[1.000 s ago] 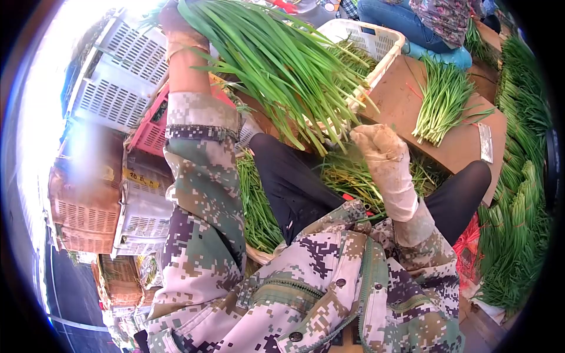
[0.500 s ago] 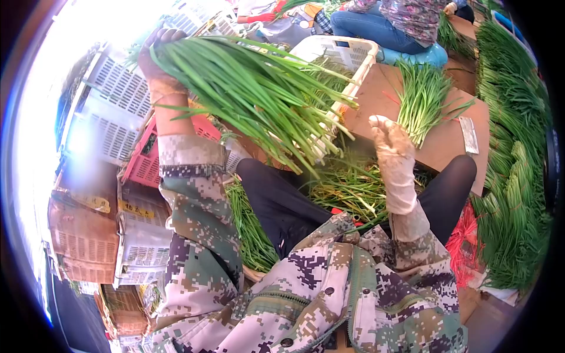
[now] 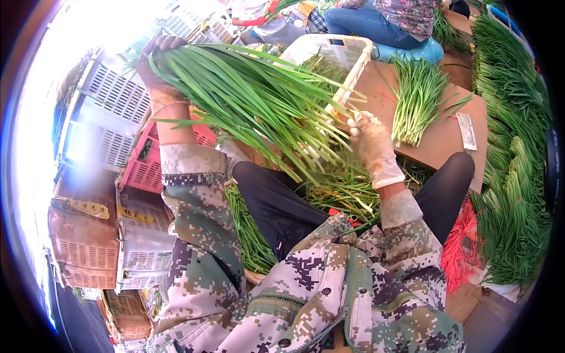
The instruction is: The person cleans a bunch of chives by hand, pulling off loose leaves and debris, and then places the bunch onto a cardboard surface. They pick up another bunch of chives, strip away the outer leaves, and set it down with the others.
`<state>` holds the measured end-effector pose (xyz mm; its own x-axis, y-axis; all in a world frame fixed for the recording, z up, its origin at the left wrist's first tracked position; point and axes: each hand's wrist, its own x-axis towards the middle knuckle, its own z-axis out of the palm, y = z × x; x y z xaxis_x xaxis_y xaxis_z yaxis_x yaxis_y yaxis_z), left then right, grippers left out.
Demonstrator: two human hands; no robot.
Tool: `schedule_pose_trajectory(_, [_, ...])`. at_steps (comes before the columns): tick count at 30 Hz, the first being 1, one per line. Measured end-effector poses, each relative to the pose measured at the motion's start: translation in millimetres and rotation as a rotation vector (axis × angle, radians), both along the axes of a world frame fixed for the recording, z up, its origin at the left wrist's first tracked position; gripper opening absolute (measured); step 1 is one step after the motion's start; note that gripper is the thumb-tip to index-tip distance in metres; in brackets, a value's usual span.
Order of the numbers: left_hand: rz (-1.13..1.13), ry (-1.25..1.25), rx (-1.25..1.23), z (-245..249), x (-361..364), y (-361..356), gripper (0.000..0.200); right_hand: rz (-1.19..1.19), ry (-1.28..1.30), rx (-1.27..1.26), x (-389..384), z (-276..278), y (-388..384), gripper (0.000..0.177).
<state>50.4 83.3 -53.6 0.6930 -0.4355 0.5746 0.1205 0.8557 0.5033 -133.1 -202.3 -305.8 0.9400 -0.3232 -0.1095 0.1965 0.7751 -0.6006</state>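
At the upper left, my gloved left hand (image 3: pixel 158 65) is wrapped round the leafy end of a big bunch of green stalks (image 3: pixel 253 94), which fans out down to the right. My gloved right hand (image 3: pixel 372 147) is at the cut stem ends, its fingers curled in; whether a stem is pinched in them is too small to make out. A smaller bunch (image 3: pixel 415 103) lies on a brown board (image 3: pixel 376 76) to the right. Loose stalks (image 3: pixel 347 197) lie between my knees.
Behind the bunch stands a white basket (image 3: pixel 360 59). Stacked crates (image 3: pixel 112 123) and a pink crate (image 3: pixel 144 170) are at the left. Long piles of greens (image 3: pixel 512 176) line the right, near red strings (image 3: pixel 456 250). A person in jeans (image 3: pixel 371 26) sits beyond the basket.
My right hand has moved left and its fingers have curled at the stem ends. The bunch in my left hand has shifted slightly down.
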Motion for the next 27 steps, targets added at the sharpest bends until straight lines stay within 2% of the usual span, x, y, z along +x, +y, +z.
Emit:
schedule_pose_trajectory(2, [0.048,0.003,0.041,-2.0,-3.7,-3.7,0.015,-0.04,0.158,-0.248,-2.1,5.0,3.0,0.01])
schedule_pose_trajectory(6, [0.134,-0.027,0.036,-10.0,-24.0,-21.0,0.015,-0.091,0.142,-0.073,4.5,-4.6,-3.4,0.011])
schedule_pose_trajectory(8, [0.087,-0.022,0.045,-12.7,-28.8,-26.2,0.015,-0.094,0.158,-0.087,1.1,-3.6,-2.2,0.013])
schedule_pose_trajectory(11, [0.104,-0.022,0.08,-18.8,-34.3,-33.0,0.015,-0.165,0.134,-0.712,-8.6,-1.8,6.0,0.016])
schedule_pose_trajectory(12, [0.123,0.01,0.116,-20.7,-35.4,-34.6,0.017,-0.161,0.139,-0.714,-7.8,-11.1,6.8,0.016])
schedule_pose_trajectory(15, [0.078,0.001,0.088,-27.4,-30.4,-33.1,0.018,-0.154,0.298,-1.207,-14.2,-30.2,-1.1,0.014])
schedule_pose_trajectory(16, [0.039,-0.026,0.067,-29.7,-26.1,-30.0,0.018,-0.149,0.3,-1.208,-15.6,-43.5,-9.1,0.014])
schedule_pose_trajectory(18, [0.053,-0.01,0.056,-29.9,-22.4,-21.5,0.018,-0.337,0.176,-1.919,-18.8,-86.7,-28.3,0.016])
schedule_pose_trajectory(20, [0.06,-0.008,0.04,-26.6,-14.5,-12.6,0.019,0.186,0.637,-2.028,-32.8,-109.8,-41.5,0.02])
schedule_pose_trajectory(22, [0.048,-0.023,0.033,-24.4,-10.1,-2.5,0.019,0.542,0.707,-2.174,-59.4,-124.9,-37.4,0.02])
schedule_pose_trajectory(24, [0.007,-0.031,0.007,-23.3,-6.6,1.8,0.02,0.755,0.859,-2.18,-62.1,-123.2,-28.0,0.022])
schedule_pose_trajectory(25, [-0.017,-0.036,-0.014,-21.9,-9.1,2.8,0.02,0.707,0.777,-2.292,-58.3,-123.6,-27.0,0.02])
schedule_pose_trajectory(26, [-0.039,-0.039,-0.033,-23.5,-11.7,6.0,0.02,0.357,0.666,-2.381,-61.5,-121.6,-21.7,0.017])
schedule_pose_trajectory(27, [-0.038,-0.031,-0.029,-27.2,-10.3,9.3,0.02,0.138,0.572,-2.391,-62.0,-103.4,-15.3,0.016])
